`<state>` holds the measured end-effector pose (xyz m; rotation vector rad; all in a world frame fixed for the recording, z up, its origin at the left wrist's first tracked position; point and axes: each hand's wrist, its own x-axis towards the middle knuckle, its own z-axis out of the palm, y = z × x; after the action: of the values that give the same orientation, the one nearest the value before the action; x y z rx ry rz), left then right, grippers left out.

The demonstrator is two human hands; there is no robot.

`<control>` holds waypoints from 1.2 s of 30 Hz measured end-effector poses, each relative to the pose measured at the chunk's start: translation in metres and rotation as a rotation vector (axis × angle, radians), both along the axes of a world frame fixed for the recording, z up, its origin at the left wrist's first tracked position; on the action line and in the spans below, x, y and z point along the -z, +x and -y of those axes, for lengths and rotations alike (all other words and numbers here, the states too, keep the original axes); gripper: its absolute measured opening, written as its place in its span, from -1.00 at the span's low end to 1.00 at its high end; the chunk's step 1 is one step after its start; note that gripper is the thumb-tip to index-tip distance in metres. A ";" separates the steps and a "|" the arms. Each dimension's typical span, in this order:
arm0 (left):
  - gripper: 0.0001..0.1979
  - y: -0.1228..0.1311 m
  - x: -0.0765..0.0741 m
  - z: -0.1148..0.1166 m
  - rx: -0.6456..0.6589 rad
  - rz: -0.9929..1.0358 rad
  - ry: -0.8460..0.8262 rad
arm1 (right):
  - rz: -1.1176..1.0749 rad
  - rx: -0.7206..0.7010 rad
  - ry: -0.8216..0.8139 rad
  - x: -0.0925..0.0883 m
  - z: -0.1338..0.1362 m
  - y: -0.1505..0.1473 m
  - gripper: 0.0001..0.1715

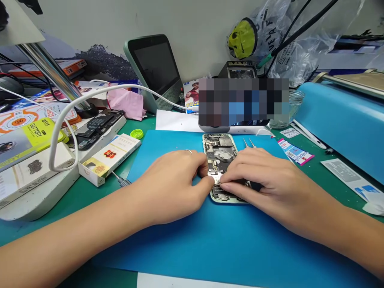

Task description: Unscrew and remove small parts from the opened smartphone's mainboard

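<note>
An opened smartphone (223,156) lies on the blue mat (192,244), its circuit board and inner parts bare. Over its lower half, a small white piece (215,177) is pinched between the thumb and fingers of my left hand (177,180). My right hand (264,184) reaches in from the other side, fingertips closed on the same piece's right edge. What exactly the piece is, I cannot make out. My right hand covers part of the phone's right side. Two thin metal tips (249,143) show just beyond its knuckles.
Behind the phone stands a second device with a blurred screen (240,104). A glass jar (292,108) is beside it. Left of the mat lie a small box (111,158), a screwdriver (122,182), a green cap (137,134) and another opened phone (97,126). A white cable (55,140) arches over the boxes.
</note>
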<state>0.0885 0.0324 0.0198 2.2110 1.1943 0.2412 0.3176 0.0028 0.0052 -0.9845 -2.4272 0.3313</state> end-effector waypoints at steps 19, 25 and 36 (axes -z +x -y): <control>-0.78 -0.001 0.004 0.003 -0.007 -0.019 0.094 | 0.036 0.023 -0.090 -0.005 -0.002 -0.006 -0.81; -0.78 -0.001 0.005 0.004 -0.005 -0.016 0.110 | 0.046 0.014 -0.084 -0.004 -0.004 -0.006 -0.82; -0.77 0.000 0.005 0.004 -0.001 -0.019 0.106 | 0.027 -0.010 -0.076 -0.003 -0.004 -0.005 -0.82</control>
<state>0.0886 0.0284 0.0147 2.3086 1.2181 0.2913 0.3128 0.0070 0.0084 -1.0154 -2.4603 0.4190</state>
